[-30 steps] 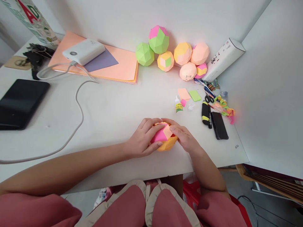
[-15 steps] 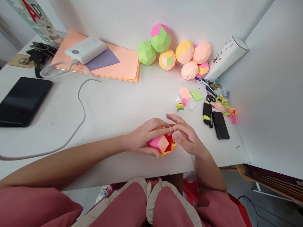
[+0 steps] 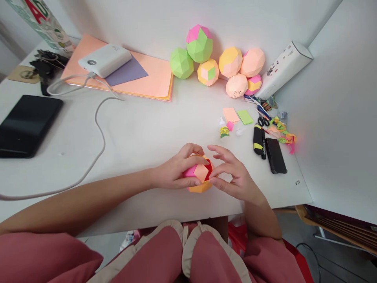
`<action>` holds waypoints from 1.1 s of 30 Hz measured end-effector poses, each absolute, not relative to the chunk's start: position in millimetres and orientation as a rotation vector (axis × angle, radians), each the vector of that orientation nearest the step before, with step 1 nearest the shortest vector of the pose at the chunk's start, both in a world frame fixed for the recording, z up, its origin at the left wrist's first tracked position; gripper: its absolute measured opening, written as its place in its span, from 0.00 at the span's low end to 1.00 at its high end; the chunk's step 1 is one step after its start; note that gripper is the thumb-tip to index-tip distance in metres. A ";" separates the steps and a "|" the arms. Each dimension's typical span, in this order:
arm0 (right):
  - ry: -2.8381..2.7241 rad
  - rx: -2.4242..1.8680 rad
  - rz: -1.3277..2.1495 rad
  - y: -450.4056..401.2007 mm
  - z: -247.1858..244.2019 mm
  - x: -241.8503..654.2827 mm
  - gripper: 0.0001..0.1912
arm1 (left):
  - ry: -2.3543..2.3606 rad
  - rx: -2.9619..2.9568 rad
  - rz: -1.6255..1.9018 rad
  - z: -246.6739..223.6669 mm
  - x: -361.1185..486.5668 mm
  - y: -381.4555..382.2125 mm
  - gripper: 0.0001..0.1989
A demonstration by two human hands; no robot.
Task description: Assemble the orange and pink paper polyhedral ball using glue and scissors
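Observation:
A paper polyhedron ball (image 3: 200, 173) in orange, pink and peach sits near the desk's front edge. Its side toward the right has an opening with a red inside. My left hand (image 3: 179, 169) grips the ball from the left, thumb in front and fingers over the top. At the opening, my right hand (image 3: 234, 173) pinches the paper edge between thumb and index finger, its other fingers raised. Beyond my hands stand a small glue bottle (image 3: 224, 129), a pink paper piece (image 3: 230, 125), a peach paper stack (image 3: 231, 114) and a green paper stack (image 3: 245, 117).
Several finished paper balls (image 3: 200, 44) lean along the wall. To the right are scissors (image 3: 263, 121), a box cutter (image 3: 258, 140), a black phone (image 3: 276, 155) and paper scraps (image 3: 282, 131). A white power bank (image 3: 105, 61) with a cable rests on peach paper (image 3: 153, 78); a black tablet (image 3: 29, 125) lies left.
The ball has been turned, its opening now facing my right hand. My right thumb and index finger have closed on its edge, and my left fingers have shifted on top.

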State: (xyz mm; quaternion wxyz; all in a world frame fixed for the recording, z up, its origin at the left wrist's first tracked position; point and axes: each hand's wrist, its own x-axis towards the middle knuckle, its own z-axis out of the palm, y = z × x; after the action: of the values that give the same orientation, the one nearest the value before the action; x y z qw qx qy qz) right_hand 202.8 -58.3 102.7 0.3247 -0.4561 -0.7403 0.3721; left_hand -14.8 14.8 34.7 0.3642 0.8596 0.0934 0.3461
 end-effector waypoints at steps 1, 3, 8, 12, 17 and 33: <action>-1.928 -1.205 0.984 -58.7 102.5 202.2 0.03 | 0.242 2.207 0.886 35.0 -14.9 14.6 0.23; -1.902 -1.219 1.000 -60.5 103.0 200.7 0.03 | 0.239 2.199 0.883 35.5 -15.0 14.5 0.22; -1.807 -1.266 1.005 -68.9 103.1 192.8 0.05 | 0.232 2.195 0.887 35.5 -14.9 14.7 0.20; -1.781 -1.309 0.886 -76.4 97.9 184.5 0.05 | 0.215 2.224 0.921 34.0 -14.6 13.9 0.20; -1.791 -1.292 0.782 -82.0 92.5 177.9 0.05 | 0.209 2.242 0.953 32.1 -15.2 13.3 0.18; -1.839 -1.322 0.741 -83.4 86.6 173.9 0.04 | 0.093 2.212 1.059 27.6 -15.1 15.8 0.15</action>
State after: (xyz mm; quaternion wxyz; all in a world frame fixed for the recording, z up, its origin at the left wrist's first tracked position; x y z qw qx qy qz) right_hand 173.9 -83.4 86.6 0.3703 -0.5155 -0.7167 0.2888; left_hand -15.1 15.8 27.6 0.3369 0.8487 0.0357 0.4061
